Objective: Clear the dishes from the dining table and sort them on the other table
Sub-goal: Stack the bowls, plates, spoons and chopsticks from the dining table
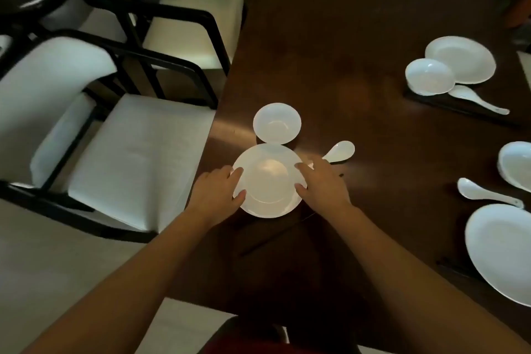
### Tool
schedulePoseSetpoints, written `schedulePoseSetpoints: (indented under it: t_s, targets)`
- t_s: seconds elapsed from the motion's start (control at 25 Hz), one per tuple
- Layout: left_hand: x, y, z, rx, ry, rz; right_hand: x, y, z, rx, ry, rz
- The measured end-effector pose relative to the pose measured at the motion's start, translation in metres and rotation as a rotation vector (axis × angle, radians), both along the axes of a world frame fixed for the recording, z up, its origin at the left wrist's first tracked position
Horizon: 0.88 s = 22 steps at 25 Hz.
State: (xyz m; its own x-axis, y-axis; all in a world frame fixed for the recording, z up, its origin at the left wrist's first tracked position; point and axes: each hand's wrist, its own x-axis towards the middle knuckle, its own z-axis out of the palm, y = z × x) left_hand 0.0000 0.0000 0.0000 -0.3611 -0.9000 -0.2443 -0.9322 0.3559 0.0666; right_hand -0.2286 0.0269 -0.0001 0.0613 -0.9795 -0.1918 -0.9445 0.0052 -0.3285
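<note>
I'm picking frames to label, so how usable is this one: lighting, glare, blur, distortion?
Head view: dim overall, the dark wooden table swallowing detail; a soft glare patch lies by the white spoon; the plate between the left hand and right hand looks slightly overexposed; the chairs are softly blurred; wide-angle bending shows toward the edges.

1. A round white ceramic plate [268, 181] is lying flat near the dark wooden worktop's [359, 37] left edge, empty.
2. A small white bowl [277, 123] is sitting upright, touching its far rim.
3. A white ceramic spoon [339, 151] is lying just right.
4. More white plates [460, 59], bowls [429, 76] and spoons [477, 99] are sitting well apart at the right.
</note>
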Motion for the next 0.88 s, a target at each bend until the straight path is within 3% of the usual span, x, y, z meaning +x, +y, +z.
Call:
schedulePoseSetpoints:
  t_s: [0.32, 0.4, 0.52, 0.72, 0.88]
  targets:
    - [0.003, 0.003, -0.025, 0.156, -0.037, 0.040, 0.011, 0.002, -0.018, 0.211, -0.040, -0.052]
    - [0.000, 0.004, -0.027, 0.228, 0.067, 0.130, 0.016, 0.004, -0.022, 0.203, -0.060, -0.072]
    - [-0.009, 0.006, -0.027, 0.354, 0.377, 0.407, 0.021, 0.003, -0.026, 0.168, -0.153, -0.186]
    - [-0.017, 0.007, -0.019, 0.268, 0.597, 0.560, 0.020, 0.001, -0.023, 0.105, -0.287, -0.331]
    - [-0.027, 0.017, -0.005, 0.150, 0.689, 0.536, 0.004, 0.016, -0.008, 0.040, -0.353, -0.377]
